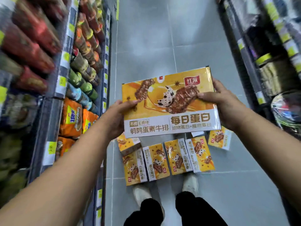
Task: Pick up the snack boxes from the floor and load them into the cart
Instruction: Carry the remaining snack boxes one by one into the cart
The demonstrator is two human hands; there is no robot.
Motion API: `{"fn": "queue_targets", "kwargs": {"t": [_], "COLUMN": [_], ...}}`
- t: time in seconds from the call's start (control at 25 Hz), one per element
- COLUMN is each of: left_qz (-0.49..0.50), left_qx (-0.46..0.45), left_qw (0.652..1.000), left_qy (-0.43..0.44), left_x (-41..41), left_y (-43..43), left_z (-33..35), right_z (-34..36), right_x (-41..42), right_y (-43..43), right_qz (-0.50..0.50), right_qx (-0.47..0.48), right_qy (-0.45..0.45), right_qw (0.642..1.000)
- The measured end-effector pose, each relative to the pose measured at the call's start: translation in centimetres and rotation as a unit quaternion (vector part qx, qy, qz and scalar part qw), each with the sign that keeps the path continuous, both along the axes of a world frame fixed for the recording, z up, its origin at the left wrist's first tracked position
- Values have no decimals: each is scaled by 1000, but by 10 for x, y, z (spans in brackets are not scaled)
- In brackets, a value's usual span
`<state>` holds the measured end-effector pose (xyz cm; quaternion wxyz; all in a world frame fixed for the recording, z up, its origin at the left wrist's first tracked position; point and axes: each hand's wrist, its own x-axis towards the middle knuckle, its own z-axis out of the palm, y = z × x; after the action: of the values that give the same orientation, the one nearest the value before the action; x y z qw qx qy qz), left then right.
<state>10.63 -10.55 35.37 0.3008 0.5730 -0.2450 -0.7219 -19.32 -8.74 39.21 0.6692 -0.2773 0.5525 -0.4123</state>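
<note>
I hold one snack box (171,103) flat above the floor (146,46), left hand (118,115) and right hand (223,101) pinching its side edges, thumbs on top, other fingers hidden beneath. Its wrap looks slick, so it may slip. No cart shows, and a blind step could crush the boxes (156,160) at my shoes (141,193).

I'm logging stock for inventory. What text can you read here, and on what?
"红派": top right corner of the held box.
"每日蛋白": held box, white band; also on the floor boxes.
"鹌鹑蛋素牛排": held box, white band.
"动物蛋白+植物蛋白": held box, small line, slightly blurred.
Shelf tags and orange bags: too blurred to read.
</note>
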Motion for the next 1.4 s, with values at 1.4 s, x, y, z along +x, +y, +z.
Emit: {"fn": "queue_targets", "kwargs": {"t": [1.4], "left_qz": [-760], "left_qx": [-166], "left_qw": [596], "left_qy": [199], "left_x": [-539], "left_y": [826], "left_z": [385], "right_z": [352], "right_x": [-145], "right_y": [1105], "right_qz": [-775], "right_qx": [-123], "right_qy": [131], "right_qw": [606]}}
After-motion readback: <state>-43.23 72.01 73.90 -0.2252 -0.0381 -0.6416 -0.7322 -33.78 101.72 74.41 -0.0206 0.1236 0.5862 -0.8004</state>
